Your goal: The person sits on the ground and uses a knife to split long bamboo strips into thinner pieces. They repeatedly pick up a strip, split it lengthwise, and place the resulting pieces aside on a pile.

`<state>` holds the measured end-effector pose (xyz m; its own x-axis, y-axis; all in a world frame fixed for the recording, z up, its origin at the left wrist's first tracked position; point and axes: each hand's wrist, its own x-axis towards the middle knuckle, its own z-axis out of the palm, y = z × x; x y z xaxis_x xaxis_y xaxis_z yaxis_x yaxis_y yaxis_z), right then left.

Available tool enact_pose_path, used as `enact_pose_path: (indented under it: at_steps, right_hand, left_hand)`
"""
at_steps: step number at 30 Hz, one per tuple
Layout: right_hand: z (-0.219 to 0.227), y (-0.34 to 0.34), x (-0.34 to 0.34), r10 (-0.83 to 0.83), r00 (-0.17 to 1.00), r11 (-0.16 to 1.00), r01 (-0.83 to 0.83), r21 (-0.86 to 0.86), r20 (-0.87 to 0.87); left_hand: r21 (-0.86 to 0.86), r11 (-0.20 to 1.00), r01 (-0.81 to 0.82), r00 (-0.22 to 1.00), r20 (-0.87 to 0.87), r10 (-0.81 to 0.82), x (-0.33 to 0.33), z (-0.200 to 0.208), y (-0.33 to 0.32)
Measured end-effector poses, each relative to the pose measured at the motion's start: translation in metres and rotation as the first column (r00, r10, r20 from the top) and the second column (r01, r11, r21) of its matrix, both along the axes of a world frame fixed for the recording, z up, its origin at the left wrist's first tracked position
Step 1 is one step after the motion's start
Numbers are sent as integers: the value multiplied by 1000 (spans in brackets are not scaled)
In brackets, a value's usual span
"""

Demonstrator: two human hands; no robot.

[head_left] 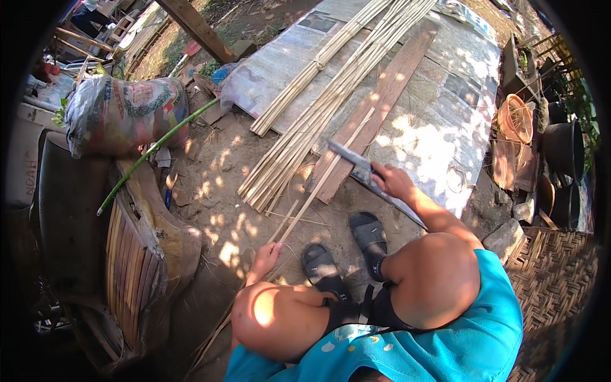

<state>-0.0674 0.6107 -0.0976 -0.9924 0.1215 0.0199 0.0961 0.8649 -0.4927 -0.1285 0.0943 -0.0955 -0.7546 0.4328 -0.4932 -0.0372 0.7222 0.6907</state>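
My right hand (396,182) is closed round the dark handle of a large knife (349,154). Its broad metal blade lies across a thin bamboo strip (328,170), over a brown wooden plank (394,85). Beside my left knee, my left hand (265,258) grips the near part of that strip, which slants from the plank down toward me. A long bundle of pale bamboo strips (321,108) lies left of the plank, with a smaller tied bundle (294,90) next to it. Both bundles rest partly on a printed sheet (436,137).
At the left stand a stuffed sack (124,111), a green bamboo stalk (159,143) and a worn slatted wooden seat (130,274). An orange basket (519,119), black pots (564,148) and a woven mat (554,280) are at the right. My sandalled feet are on the dirt ground.
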Motion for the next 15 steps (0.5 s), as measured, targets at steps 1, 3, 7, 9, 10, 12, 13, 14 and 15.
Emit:
enact_pose_path:
  at_steps: [1,3,7,9,10,12,13,14,15]
  right_hand:
    - [0,43,-6,-230,969,973,232,10,-86]
    - [16,93,-16,-423,903,906,424,-2,73]
    - [32,27,-20,-232,973,968,230,-102,-10]
    - [23,-20,18,-126,991,980,119,-158,-39]
    - [30,-51,30,-14,997,979,28,-199,74]
    - [34,-120,35,408,912,911,-404,-83,47]
    - [32,-118,31,303,952,951,-300,-79,32]
    - [23,-97,23,169,985,984,-167,-69,23]
    - [19,-50,13,9,1000,999,-9,-32,-3]
  left_hand:
    - [-35,999,-14,999,48,16,6,-6,-15]
    - [-124,991,-54,990,125,69,16,-15,-55]
    - [-15,997,-80,994,79,81,13,-34,-63]
    - [-65,996,65,990,-122,-72,-2,-13,35]
    - [-95,987,129,970,-195,-145,-8,12,79]
    - [-216,970,111,944,-282,-171,-18,12,78]
    - [-267,957,116,927,-316,-200,-16,12,74]
    - [-297,942,154,934,-269,-237,-12,16,69]
    - [-303,930,208,927,-243,-287,-14,25,81]
